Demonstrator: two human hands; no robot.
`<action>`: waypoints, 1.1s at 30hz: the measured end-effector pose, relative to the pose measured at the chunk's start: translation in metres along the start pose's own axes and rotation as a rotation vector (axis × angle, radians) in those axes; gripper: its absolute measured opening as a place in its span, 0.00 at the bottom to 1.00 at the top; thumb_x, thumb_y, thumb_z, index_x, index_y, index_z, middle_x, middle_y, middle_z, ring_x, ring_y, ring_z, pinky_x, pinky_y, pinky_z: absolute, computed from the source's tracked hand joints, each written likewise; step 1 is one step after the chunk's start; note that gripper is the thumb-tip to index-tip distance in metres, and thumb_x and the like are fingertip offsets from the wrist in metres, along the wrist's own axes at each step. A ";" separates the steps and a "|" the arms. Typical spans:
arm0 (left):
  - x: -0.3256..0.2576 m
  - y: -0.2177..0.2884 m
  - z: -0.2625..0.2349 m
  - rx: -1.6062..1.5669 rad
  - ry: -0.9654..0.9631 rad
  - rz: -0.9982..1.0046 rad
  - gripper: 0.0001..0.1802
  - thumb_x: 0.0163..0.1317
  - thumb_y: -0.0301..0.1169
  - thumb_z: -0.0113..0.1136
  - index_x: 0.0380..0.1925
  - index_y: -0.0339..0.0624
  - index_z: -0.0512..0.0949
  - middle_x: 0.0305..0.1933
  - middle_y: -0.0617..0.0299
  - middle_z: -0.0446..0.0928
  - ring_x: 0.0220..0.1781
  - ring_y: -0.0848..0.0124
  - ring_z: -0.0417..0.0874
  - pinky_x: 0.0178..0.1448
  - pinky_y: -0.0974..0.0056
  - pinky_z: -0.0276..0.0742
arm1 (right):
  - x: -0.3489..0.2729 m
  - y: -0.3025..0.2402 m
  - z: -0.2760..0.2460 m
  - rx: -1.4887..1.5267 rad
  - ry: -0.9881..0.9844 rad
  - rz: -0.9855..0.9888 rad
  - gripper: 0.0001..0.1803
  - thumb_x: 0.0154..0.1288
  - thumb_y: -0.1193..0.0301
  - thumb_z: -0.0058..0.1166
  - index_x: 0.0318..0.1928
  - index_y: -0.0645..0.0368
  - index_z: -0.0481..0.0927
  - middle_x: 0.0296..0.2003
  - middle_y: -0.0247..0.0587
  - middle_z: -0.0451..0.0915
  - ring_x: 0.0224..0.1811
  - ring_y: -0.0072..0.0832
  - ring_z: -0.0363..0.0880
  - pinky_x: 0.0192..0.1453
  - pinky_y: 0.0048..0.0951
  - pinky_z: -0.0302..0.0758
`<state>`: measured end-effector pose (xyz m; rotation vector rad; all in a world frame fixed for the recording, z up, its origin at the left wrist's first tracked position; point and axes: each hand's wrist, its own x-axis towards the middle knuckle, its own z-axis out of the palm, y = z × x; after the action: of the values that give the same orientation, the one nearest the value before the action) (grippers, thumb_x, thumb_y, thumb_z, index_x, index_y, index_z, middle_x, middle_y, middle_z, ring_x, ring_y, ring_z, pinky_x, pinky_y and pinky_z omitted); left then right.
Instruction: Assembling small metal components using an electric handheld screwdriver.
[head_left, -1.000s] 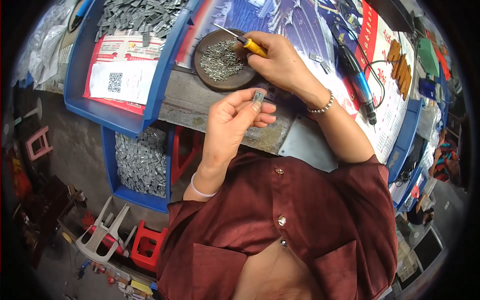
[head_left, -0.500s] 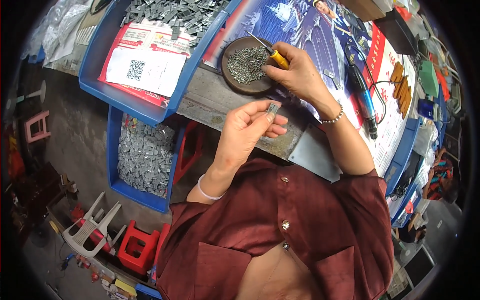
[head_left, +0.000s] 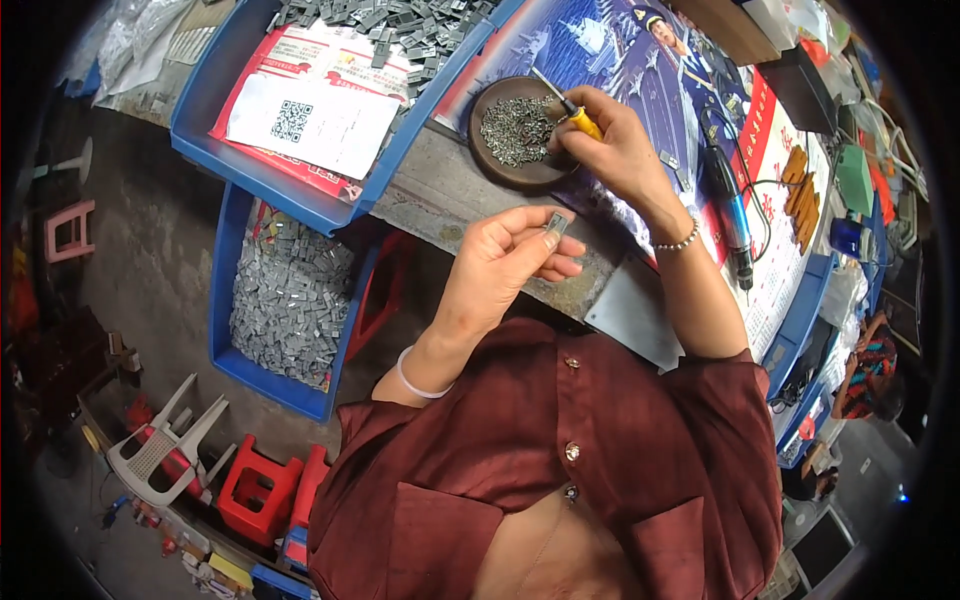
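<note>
Between the thumb and fingers of my left hand (head_left: pixel 490 262) is a small grey rectangular plastic part (head_left: pixel 557 222), held just in front of the table edge. My right hand (head_left: pixel 622 150) grips a screwdriver (head_left: pixel 586 123) with a yellow handle, its thin shaft pointing up and to the left. The fingertips are at the right side of a round brown bowl (head_left: pixel 484 163) full of small metal screws (head_left: pixel 514 130). Whether those fingertips also pinch a screw, I cannot tell.
A blue bin (head_left: pixel 290 202) at the upper left holds grey parts and papers; a lower blue bin (head_left: pixel 222 300) holds more. An electric screwdriver (head_left: pixel 735 215) with a cord lies right of my right arm. Red stools (head_left: pixel 262 490) and a grey chair (head_left: pixel 165 450) stand lower left.
The view has shifted slightly, so the bowl and upper bin appear further right. Both hands keep hold of the same things, and my right hand remains beside the bowl.
</note>
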<state>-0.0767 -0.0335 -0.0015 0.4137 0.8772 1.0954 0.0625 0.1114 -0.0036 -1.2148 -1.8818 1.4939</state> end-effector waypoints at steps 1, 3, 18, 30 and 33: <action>0.000 0.001 0.000 -0.005 0.001 -0.001 0.14 0.67 0.25 0.48 0.50 0.32 0.74 0.39 0.51 0.82 0.35 0.71 0.85 0.39 0.71 0.79 | -0.001 -0.002 -0.002 0.071 -0.034 0.029 0.11 0.64 0.76 0.50 0.45 0.67 0.74 0.31 0.35 0.80 0.35 0.18 0.78 0.42 0.19 0.73; -0.001 0.001 -0.002 -0.027 -0.001 -0.009 0.14 0.67 0.25 0.49 0.50 0.32 0.73 0.38 0.51 0.82 0.35 0.71 0.85 0.39 0.71 0.79 | -0.001 0.001 -0.006 0.072 -0.033 0.042 0.10 0.64 0.75 0.50 0.44 0.66 0.74 0.31 0.35 0.80 0.34 0.18 0.78 0.42 0.19 0.73; 0.001 0.000 -0.003 -0.009 0.038 0.014 0.14 0.66 0.24 0.50 0.51 0.33 0.73 0.40 0.50 0.82 0.36 0.70 0.85 0.40 0.71 0.80 | -0.028 0.000 -0.039 0.138 0.167 0.164 0.09 0.62 0.64 0.59 0.34 0.54 0.76 0.21 0.20 0.71 0.18 0.07 0.58 0.20 0.13 0.51; 0.003 -0.003 -0.010 0.009 0.100 0.066 0.14 0.66 0.23 0.51 0.50 0.32 0.75 0.40 0.49 0.82 0.35 0.68 0.85 0.40 0.70 0.81 | -0.021 -0.017 -0.057 -0.031 0.248 -0.286 0.13 0.63 0.69 0.57 0.45 0.62 0.74 0.31 0.26 0.76 0.26 0.13 0.71 0.29 0.18 0.69; 0.001 -0.006 -0.010 0.014 0.122 0.040 0.14 0.66 0.24 0.51 0.50 0.32 0.74 0.39 0.51 0.82 0.35 0.69 0.85 0.39 0.71 0.80 | -0.008 -0.076 -0.024 -0.224 0.107 -0.324 0.13 0.63 0.71 0.55 0.44 0.60 0.69 0.25 0.41 0.72 0.27 0.29 0.71 0.32 0.28 0.70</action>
<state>-0.0810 -0.0368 -0.0125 0.3806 0.9878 1.1610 0.0581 0.1154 0.0761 -0.9981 -2.0955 1.0509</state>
